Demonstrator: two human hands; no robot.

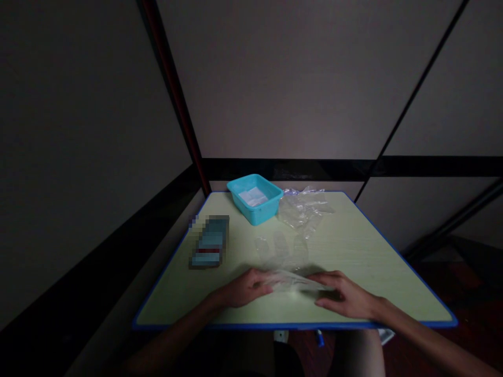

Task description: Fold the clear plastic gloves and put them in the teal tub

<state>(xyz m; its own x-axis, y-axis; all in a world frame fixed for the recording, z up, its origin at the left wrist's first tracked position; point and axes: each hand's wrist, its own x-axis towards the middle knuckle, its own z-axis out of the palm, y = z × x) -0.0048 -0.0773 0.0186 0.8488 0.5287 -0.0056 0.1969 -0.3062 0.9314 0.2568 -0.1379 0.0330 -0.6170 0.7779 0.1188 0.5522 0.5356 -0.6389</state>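
Observation:
Near the front edge of the table, a clear plastic glove (288, 281) stretches between my two hands, with faint finger-shaped lobes spread toward the back. At its left side, my left hand (243, 289) is closed on the film, fingers above and thumb below. My right hand (346, 296) has its fingers on the right edge of the film, with the thumb lower and apart from the fingertips. Part of the film is hidden behind the right fingers. Farther back lies a crumpled heap of clear plastic (304, 207).
A blue plastic basket (264, 213) with white paper (252, 196) in it stands at the back of the table (353, 251). On the left lies a pixelated rectangular object (210, 241). Walls rise behind and to the left. A blue item (319, 338) is on the floor.

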